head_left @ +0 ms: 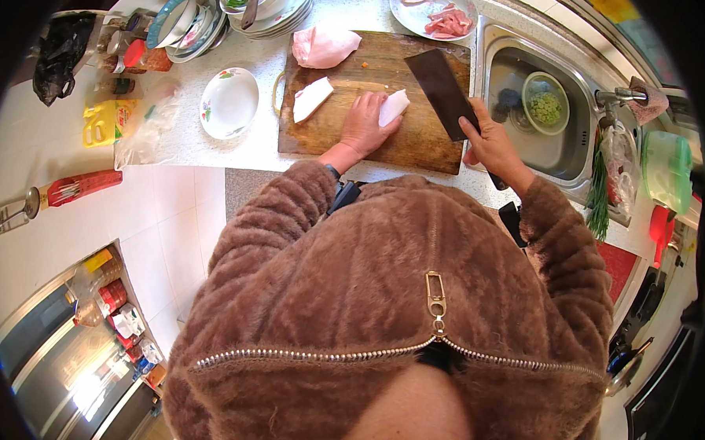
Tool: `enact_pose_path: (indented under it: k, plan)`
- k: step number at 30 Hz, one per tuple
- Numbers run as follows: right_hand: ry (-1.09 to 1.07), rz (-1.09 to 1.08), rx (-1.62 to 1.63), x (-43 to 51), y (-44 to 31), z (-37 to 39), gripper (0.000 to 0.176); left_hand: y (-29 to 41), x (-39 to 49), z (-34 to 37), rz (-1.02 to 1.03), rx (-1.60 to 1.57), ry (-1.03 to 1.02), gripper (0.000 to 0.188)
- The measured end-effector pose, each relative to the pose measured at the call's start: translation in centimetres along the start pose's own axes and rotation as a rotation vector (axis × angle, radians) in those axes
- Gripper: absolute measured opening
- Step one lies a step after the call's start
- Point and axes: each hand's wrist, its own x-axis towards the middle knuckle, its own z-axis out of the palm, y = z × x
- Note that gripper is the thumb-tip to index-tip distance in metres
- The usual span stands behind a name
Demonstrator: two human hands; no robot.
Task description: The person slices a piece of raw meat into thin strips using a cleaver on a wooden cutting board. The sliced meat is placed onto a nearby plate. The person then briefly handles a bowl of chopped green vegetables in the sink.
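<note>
My left hand (364,125) presses a pale slab of meat or fat (394,107) against the wooden cutting board (385,148), fingers curled at its left side and thumb at the lower right. In my right hand (493,142) is the handle of a dark, broad-bladed cleaver (440,94). The blade points up and left over the board's right part, apart from the slab. A second pale piece (313,100) lies to the left of my left hand. Behind it sits a larger pink chunk of raw meat (324,46).
Behind the board, a plate (404,19) bears raw meat slices. A white bowl (229,104) stands left, near stacked dishes (272,28) and jars (136,54). The steel sink (558,161) at right holds a basin (563,120) with chopped greens. Green stalks (598,195) hang beside it.
</note>
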Motion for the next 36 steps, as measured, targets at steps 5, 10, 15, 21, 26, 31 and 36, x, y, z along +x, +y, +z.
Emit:
enact_pose_path:
  k: [5,10,15,21,26,31,36]
  plan:
    - [0.066,-0.278,-0.438,0.2,-0.4,0.6,0.036,0.6,0.1,0.7,-0.06,-0.014,0.055,0.052]
    - [-0.011,-0.224,-0.702,-0.2,-1.9,1.0,0.026,0.1,1.4,0.3,0.236,-0.031,0.107,0.045]
    - [-0.034,-0.23,-0.743,-0.4,-2.8,1.3,0.025,0.2,1.3,1.2,0.206,-0.051,0.076,0.047]
    - [0.025,-0.203,-0.581,-0.3,-2.2,-0.1,0.026,0.4,2.6,0.9,0.016,-0.067,-0.043,0.062]
    - [0.111,-0.246,-0.503,-0.6,-1.4,-1.4,0.025,-0.2,3.9,0.1,-0.311,-0.739,-0.009,0.059]
    - [0.147,-0.24,-0.453,-0.6,-1.3,-1.9,0.024,-0.4,1.3,0.1,-0.214,-0.864,0.033,0.054]
    - [0.095,-0.223,-0.526,-0.4,-1.3,-1.6,0.025,-0.2,-0.5,-0.8,0.003,-0.318,-0.009,0.048]
